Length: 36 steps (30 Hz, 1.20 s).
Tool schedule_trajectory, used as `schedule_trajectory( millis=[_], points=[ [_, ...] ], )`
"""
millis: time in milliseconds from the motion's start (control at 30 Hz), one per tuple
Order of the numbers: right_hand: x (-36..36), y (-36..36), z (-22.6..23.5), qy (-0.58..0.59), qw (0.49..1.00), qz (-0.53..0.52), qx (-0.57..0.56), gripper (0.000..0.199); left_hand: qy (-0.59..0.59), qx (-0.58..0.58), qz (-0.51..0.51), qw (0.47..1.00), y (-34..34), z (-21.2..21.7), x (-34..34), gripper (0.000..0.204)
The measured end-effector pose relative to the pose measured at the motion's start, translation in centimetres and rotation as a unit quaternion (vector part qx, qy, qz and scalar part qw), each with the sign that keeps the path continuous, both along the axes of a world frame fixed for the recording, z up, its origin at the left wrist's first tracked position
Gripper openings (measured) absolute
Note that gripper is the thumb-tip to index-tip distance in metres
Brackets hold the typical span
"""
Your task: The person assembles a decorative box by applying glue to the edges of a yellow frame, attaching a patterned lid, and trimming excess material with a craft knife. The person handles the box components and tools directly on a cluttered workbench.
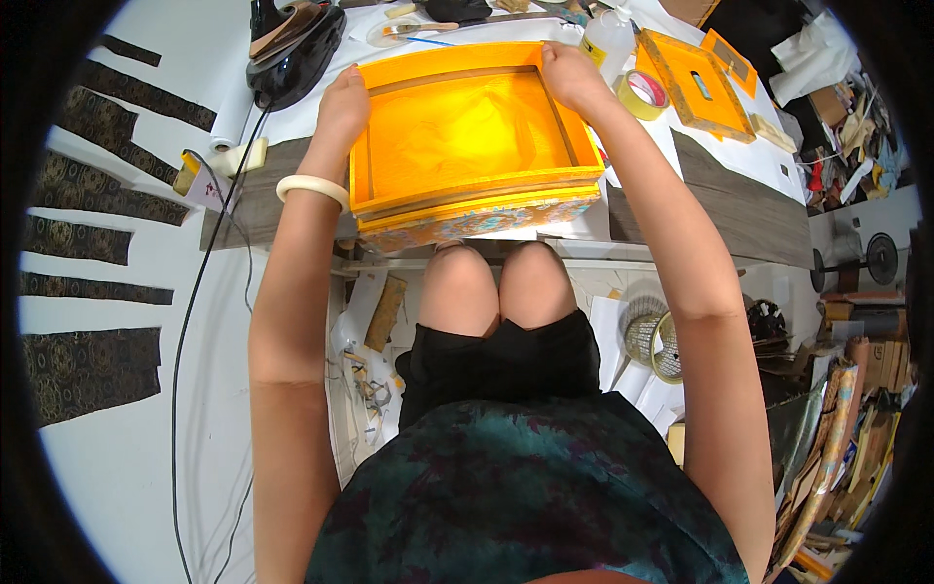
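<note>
1. While your two arms stretch forward, the yellow box (pixel 477 187) sits between your hands, above the near edge of the grey wood-grain table (pixel 715 195); whether it rests there or is lifted, you cannot tell from this view.
2. Your left hand (pixel 344 105) is closed around the box's left wall near the far corner, fingers curled and their tips hidden. A cream bangle (pixel 313 189) circles that wrist.
3. Your right hand (pixel 572 76) pinches the far right corner, the thumb near the rim and the other fingers mostly out of sight.
4. The box is open toward you, its inside bright yellow, with a floral-patterned band (pixel 477 226) along the lower near side.
5. Just beyond your right hand stand a clear bottle (pixel 607 47) and a roll of tape (pixel 642 94); right of them lies a yellow panel (pixel 696 86) with a slot.
6. To the left of the box, a glossy black appliance (pixel 292 63) stands near the table's far side.
7. Below the table, a wire basket (pixel 642 336) stands right of your knees.
</note>
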State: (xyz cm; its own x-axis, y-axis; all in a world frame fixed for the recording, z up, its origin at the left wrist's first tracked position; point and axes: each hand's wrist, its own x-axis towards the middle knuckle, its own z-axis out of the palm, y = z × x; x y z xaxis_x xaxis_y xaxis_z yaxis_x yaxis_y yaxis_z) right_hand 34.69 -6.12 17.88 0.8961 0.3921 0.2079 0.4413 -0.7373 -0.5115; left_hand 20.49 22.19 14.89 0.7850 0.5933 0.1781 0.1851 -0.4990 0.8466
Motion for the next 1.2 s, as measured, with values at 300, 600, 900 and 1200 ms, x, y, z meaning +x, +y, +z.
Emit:
schedule_trajectory(
  millis=[300, 600, 900, 1200],
  points=[
    [-1.3, 0.0, -1.7, -0.029, 0.998, 0.024, -0.04, 0.046, 0.052, 0.182, 0.004, 0.982, 0.4, -1.3, -1.2, 0.053],
    [0.2, -2.9, 3.3, 0.365, 0.921, 0.063, 0.122, 0.069, 0.148, -0.323, -0.101, 0.929, 0.4, 5.1, -3.8, 0.038],
    [0.2, -2.1, 2.4, 0.329, 0.938, 0.007, 0.111, 0.06, 0.143, -0.267, -0.073, 0.95, -0.2, 4.2, -2.7, 0.027],
    [-2.6, -4.1, 3.4, 0.332, 0.94, 0.009, 0.073, 0.08, 0.225, -0.305, -0.147, 0.914, -1.2, 5.8, -5.4, 0.031]
  ],
)
